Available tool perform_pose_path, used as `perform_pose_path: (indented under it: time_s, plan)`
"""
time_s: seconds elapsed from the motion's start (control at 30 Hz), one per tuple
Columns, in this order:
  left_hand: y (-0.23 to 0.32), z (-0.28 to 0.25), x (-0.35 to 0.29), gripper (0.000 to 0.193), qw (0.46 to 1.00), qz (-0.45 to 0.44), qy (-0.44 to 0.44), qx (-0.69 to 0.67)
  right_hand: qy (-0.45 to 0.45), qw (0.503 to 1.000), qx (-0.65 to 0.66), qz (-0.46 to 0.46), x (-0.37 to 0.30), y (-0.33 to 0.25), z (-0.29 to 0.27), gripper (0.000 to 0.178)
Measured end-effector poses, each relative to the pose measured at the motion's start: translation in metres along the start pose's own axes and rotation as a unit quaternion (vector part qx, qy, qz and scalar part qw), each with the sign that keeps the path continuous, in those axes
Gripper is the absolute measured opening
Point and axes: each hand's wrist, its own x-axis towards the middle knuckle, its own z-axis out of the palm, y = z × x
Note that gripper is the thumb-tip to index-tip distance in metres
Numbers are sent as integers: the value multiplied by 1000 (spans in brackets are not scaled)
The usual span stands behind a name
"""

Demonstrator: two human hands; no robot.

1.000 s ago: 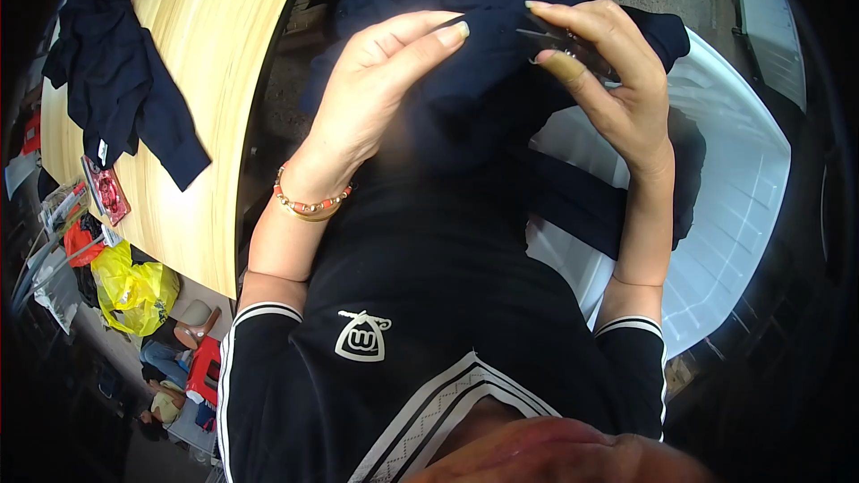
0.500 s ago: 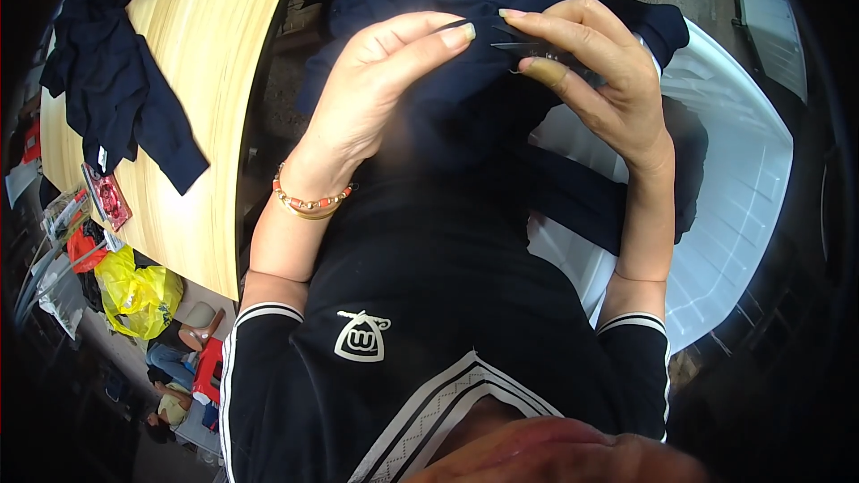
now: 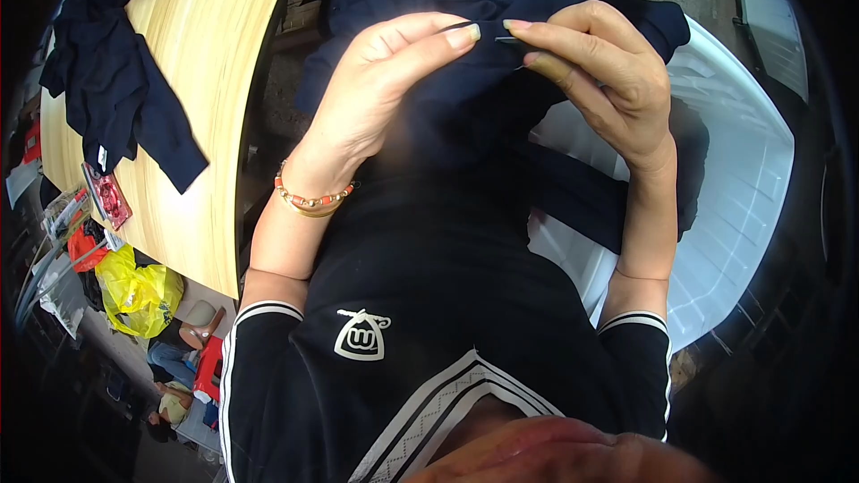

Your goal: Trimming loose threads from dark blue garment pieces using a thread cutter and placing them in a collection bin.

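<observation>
With the wearer's chest as the centre of the dial and twelve straight ahead, I saw closest to me a black short-sleeved shirt [image 3: 429,277] with white striped trim. A coral-beaded bracelet [image 3: 309,201] circled the left wrist. The left hand [image 3: 380,72] was up just before twelve, its thumb and forefinger pinched almost together on a narrow dark edge of cloth. Between one and two was the right hand [image 3: 622,67], its thumb and forefinger apart by a small gap. A slim blade poked out between them, part of what looked like thread snips [image 3: 507,38], the rest hidden by the fingers. The blade pointed at the left fingertips, near them but not touching.

The navy garment [image 3: 465,103] hung in folds at twelve, under and beyond both hands. Toward three stood a white plastic bin [image 3: 743,215], dark cloth lying over its near side.

At ten was a pale wood-grain table [image 3: 206,107] bearing a second navy garment [image 3: 116,80], one sleeve stretched toward me. Farther off, a yellow plastic bag [image 3: 139,291] sat near nine, and another person [image 3: 174,402] was around eight.
</observation>
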Motion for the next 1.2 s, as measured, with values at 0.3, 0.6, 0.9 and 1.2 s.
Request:
perform_pose_path:
  time_s: [0.3,0.6,0.9,1.2]
  plan:
    - [-7,13,3,21,980,116,9,161,-27,969,116,216,-7,0,-2,17]
    - [-13,-7,2,28,993,58,36,97,140,952,44,268,-13,15,-6,14]
    - [2,7,-8,37,975,122,34,184,7,995,0,99,4,-11,0,31]
    - [2,16,-11,46,951,162,49,257,-40,995,-86,12,-2,-9,11,44]
